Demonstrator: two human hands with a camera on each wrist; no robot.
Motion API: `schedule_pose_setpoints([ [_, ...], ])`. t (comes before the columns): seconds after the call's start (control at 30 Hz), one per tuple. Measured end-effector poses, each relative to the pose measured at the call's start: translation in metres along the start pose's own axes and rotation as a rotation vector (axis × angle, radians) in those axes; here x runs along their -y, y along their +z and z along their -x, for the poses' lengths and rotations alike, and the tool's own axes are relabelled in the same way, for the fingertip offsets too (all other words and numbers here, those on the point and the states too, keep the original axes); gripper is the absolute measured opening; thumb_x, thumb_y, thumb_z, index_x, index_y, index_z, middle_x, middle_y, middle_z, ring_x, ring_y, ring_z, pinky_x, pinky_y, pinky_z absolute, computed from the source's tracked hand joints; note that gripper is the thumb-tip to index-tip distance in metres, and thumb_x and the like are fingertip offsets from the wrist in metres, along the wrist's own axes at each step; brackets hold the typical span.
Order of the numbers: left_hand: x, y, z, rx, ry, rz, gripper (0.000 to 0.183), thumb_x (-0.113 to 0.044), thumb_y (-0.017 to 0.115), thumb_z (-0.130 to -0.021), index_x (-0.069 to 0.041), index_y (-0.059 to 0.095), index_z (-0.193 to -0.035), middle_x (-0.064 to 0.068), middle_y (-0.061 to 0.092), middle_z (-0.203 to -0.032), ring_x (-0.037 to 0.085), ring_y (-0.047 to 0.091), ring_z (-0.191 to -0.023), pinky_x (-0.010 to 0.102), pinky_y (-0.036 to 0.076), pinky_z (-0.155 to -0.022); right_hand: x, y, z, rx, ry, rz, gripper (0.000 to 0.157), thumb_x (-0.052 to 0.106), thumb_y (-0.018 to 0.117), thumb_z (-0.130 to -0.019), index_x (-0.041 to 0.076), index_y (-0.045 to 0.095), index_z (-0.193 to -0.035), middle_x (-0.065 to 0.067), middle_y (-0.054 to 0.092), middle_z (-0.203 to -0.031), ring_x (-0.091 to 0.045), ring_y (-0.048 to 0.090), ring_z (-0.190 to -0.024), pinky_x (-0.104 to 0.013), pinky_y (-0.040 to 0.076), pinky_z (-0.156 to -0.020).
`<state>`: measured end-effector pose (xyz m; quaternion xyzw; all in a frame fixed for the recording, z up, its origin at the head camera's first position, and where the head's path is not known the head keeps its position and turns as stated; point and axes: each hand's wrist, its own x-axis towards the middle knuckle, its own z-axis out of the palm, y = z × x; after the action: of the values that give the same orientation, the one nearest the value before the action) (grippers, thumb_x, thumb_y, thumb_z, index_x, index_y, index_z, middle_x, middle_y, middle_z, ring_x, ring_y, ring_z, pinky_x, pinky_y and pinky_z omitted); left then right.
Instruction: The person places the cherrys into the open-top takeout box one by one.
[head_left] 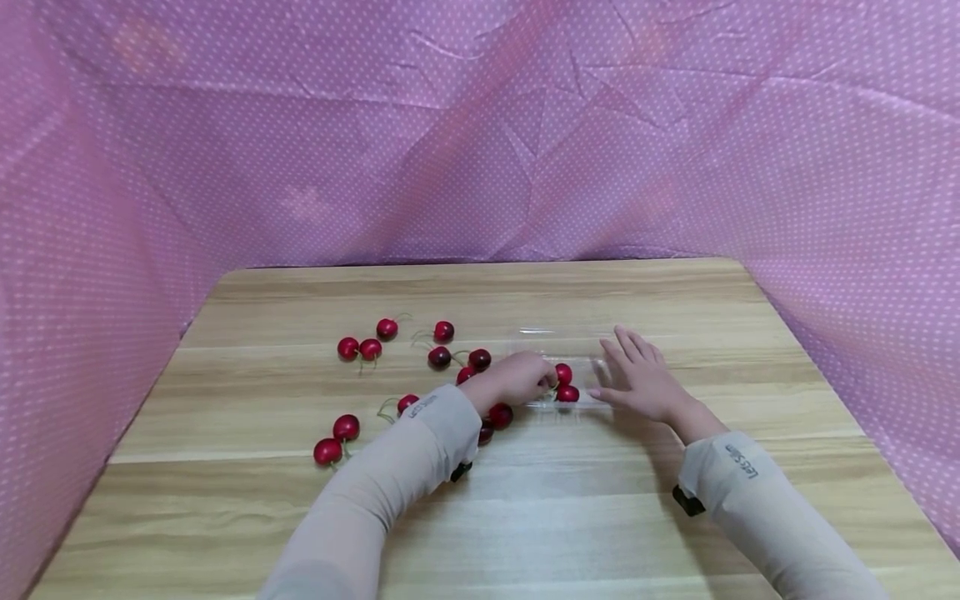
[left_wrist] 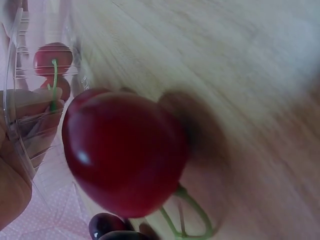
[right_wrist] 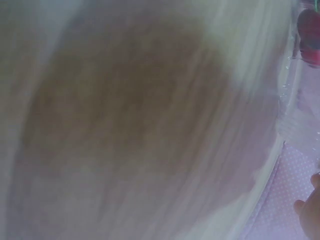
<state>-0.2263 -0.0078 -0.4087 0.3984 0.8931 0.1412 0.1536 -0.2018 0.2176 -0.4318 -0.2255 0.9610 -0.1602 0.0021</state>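
A clear plastic box (head_left: 536,340) stands on the table, with two red cherries (head_left: 567,394) inside it. My left hand (head_left: 522,379) reaches into its left part, fingers curled and pinching at the green stem (left_wrist: 55,82) of these cherries; the left wrist view shows this through the clear wall. My right hand (head_left: 643,379) lies along the box's right side with fingers straight and spread, thumb by the near right corner. Close under the left wrist, a large dark red cherry (left_wrist: 125,155) with a looped green stem lies outside the box.
More stemmed cherries lie to the left of the box: a group at the back left (head_left: 371,349), darker ones (head_left: 439,358) nearer the box, and a pair (head_left: 327,452) at the front left. My left forearm partly covers several. A pink dotted cloth (head_left: 480,167) surrounds the wooden table (head_left: 570,517).
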Motion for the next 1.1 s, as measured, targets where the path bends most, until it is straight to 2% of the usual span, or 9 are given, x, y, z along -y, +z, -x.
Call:
schedule_pose_setpoints([
  [0.2, -0.001, 0.001, 0.001, 0.019, -0.036, -0.013, 0.017, -0.007, 0.055, -0.082, -0.009, 0.064, -0.096, -0.001, 0.061, -0.094, 0.012, 0.054, -0.089, 0.021, 0.042, -0.080, -0.001, 0.001, 0.001, -0.016, -0.013, -0.006, 0.082, 0.049, 0.058, -0.075, 0.001, 0.026, -0.133, -0.022, 0.010, -0.139, -0.037, 0.007, -0.125, -0.054, 0.007, -0.098],
  [0.33, -0.001, 0.002, 0.002, 0.007, -0.024, -0.034, 0.017, -0.006, 0.054, -0.082, -0.009, 0.064, -0.095, 0.000, 0.061, -0.093, 0.012, 0.055, -0.090, 0.021, 0.043, -0.079, 0.000, 0.000, 0.001, -0.016, -0.015, -0.003, 0.081, 0.047, 0.059, -0.075, 0.000, 0.027, -0.133, -0.023, 0.011, -0.139, -0.038, 0.007, -0.125, -0.054, 0.007, -0.098],
  [0.47, -0.001, 0.001, 0.003, -0.020, -0.009, -0.014, 0.018, -0.004, 0.052, -0.081, -0.010, 0.065, -0.093, -0.001, 0.061, -0.092, 0.011, 0.055, -0.087, 0.020, 0.043, -0.076, 0.001, 0.000, 0.001, -0.011, -0.015, 0.005, 0.082, 0.049, 0.058, -0.075, -0.001, 0.027, -0.133, -0.024, 0.012, -0.138, -0.038, 0.007, -0.125, -0.054, 0.006, -0.098],
  [0.53, 0.000, 0.001, 0.003, -0.029, -0.018, 0.045, 0.020, -0.003, 0.052, -0.080, -0.009, 0.065, -0.093, -0.001, 0.061, -0.089, 0.011, 0.054, -0.082, 0.019, 0.044, -0.071, 0.001, 0.000, 0.001, -0.005, -0.012, 0.002, 0.083, 0.050, 0.057, -0.075, -0.001, 0.026, -0.133, -0.024, 0.011, -0.139, -0.038, 0.007, -0.125, -0.054, 0.006, -0.098],
  [0.67, 0.002, -0.001, 0.005, -0.034, -0.086, 0.267, 0.021, -0.002, 0.051, -0.080, -0.009, 0.063, -0.096, -0.003, 0.058, -0.084, 0.009, 0.051, -0.072, 0.017, 0.043, -0.063, 0.003, 0.000, 0.001, 0.008, -0.003, -0.003, 0.085, 0.052, 0.056, -0.075, 0.000, 0.024, -0.134, -0.023, 0.010, -0.139, -0.037, 0.006, -0.125, -0.053, 0.004, -0.099],
  [0.77, 0.003, -0.004, 0.008, -0.044, -0.150, 0.436, 0.021, -0.002, 0.052, -0.080, -0.009, 0.062, -0.097, -0.004, 0.058, -0.084, 0.007, 0.052, -0.075, 0.017, 0.044, -0.065, 0.004, -0.001, 0.001, 0.011, -0.001, -0.001, 0.086, 0.053, 0.056, -0.075, 0.000, 0.024, -0.134, -0.023, 0.010, -0.139, -0.037, 0.005, -0.125, -0.053, 0.004, -0.099],
  [0.83, 0.003, -0.006, 0.010, -0.055, -0.160, 0.505, 0.020, -0.002, 0.052, -0.080, -0.009, 0.061, -0.097, -0.004, 0.058, -0.085, 0.007, 0.053, -0.078, 0.017, 0.044, -0.068, 0.004, -0.001, 0.001, 0.013, -0.002, 0.003, 0.086, 0.054, 0.055, -0.075, 0.000, 0.024, -0.134, -0.024, 0.010, -0.139, -0.037, 0.005, -0.125, -0.054, 0.005, -0.099],
  [1.1, 0.005, -0.022, 0.029, -0.121, -0.052, 0.505, 0.020, -0.004, 0.057, -0.081, -0.001, 0.059, -0.101, 0.002, 0.060, -0.088, 0.009, 0.054, -0.083, 0.017, 0.044, -0.073, 0.005, -0.001, 0.003, 0.026, -0.001, 0.010, 0.088, 0.058, 0.052, -0.074, 0.001, 0.023, -0.134, -0.023, 0.009, -0.139, -0.038, 0.006, -0.125, -0.054, 0.005, -0.099],
])
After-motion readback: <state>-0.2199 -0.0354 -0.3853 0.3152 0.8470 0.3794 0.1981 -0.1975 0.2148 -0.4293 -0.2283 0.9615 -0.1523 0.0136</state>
